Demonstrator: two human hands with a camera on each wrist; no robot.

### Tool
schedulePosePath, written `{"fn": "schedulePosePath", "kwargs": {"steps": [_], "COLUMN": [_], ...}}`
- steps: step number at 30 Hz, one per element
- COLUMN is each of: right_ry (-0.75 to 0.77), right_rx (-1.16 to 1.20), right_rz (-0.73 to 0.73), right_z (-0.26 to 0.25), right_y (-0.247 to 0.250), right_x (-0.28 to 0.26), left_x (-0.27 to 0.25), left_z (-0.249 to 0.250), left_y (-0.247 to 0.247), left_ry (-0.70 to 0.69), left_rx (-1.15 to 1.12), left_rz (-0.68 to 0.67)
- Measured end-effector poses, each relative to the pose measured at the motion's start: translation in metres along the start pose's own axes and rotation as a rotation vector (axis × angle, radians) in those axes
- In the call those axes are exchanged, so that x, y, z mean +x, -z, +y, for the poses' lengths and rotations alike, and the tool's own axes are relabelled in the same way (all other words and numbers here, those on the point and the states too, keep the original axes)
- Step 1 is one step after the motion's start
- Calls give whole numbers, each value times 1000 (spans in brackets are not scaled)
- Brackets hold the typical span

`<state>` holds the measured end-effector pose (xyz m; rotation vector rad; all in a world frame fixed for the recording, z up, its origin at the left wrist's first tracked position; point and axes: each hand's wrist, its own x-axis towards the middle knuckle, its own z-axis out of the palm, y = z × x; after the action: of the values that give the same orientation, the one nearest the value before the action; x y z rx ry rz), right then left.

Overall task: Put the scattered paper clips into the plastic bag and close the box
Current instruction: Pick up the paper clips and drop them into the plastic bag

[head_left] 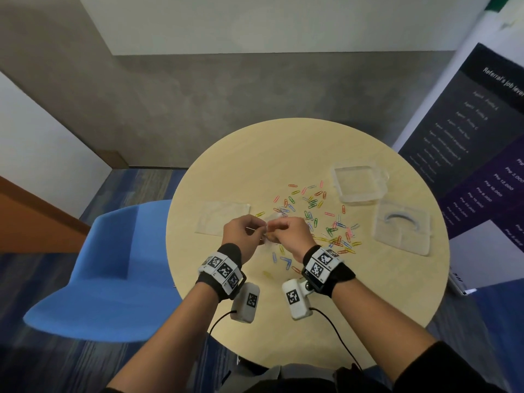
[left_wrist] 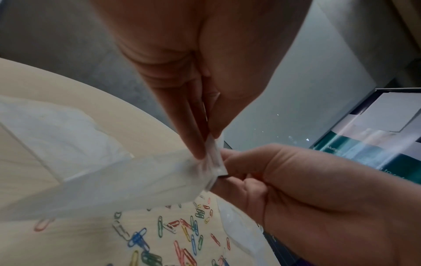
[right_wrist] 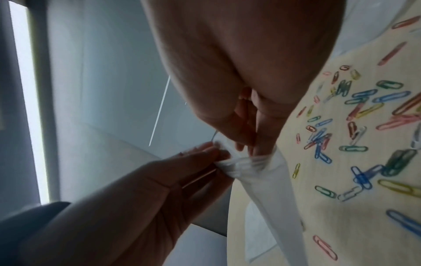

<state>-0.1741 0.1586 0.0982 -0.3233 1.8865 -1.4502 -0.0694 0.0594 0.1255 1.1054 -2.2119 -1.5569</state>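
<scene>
Blue chair [head_left: 105, 268]: a moulded blue seat off the left edge of the round pale wooden table [head_left: 283, 154], partly tucked under it.
Flat clear sheet [head_left: 224, 219]: a transparent plastic piece lying flat on the table's left part, just beyond the left hand.
Left hand [head_left: 243, 236]: raised over the near middle of the table, fingers [left_wrist: 193, 136] curled and pinching the top edge of the small clear plastic bag [left_wrist: 109, 181], thumb against fingertips.
Small clear plastic bag: held off the table between both hands at its mouth, its body hanging down and to the left in the left wrist view; whether any clips are inside cannot be told.
Right hand [head_left: 289, 236]: just beside the left hand, touching it at the bag's mouth, fingers [right_wrist: 264, 136] curled and gripping the opposite side of the same edge, the plastic bunched there.
Coloured paper clips [head_left: 317, 219]: red, blue, green, yellow, pink and white wire clips strewn across the middle of the table, from beside the right hand out toward the box.
Clear square plastic box [head_left: 358, 184]: open, on the table's right part, beyond the clips.
Clear square lid [head_left: 402, 229]: lying apart from the box, nearer the table's right edge.
Dark printed banner [head_left: 482, 143]: standing past the table's right side.
</scene>
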Motion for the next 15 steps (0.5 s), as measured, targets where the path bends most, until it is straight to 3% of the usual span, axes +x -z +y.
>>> {"fn": "schedulePosePath", "kwargs": {"steps": [7,11,13,15], "right_ry": [227,211,241,324], "right_rx": [0,54,-277,-789], "right_rz": [-38,-53,-96,-280], "right_z": [-26,-22,-3,22], "right_y": [-11,-14,-20,-30], "right_x": [-9,2,13,23], "left_x": [2,2,1,0], "left_z": [-13,-23,-30,-37], "left_y": [24,56,74,89], "left_ry": [41,50,70,83], "left_rx": [13,20,-7,-8], "left_rz": [75,181,228,257]}}
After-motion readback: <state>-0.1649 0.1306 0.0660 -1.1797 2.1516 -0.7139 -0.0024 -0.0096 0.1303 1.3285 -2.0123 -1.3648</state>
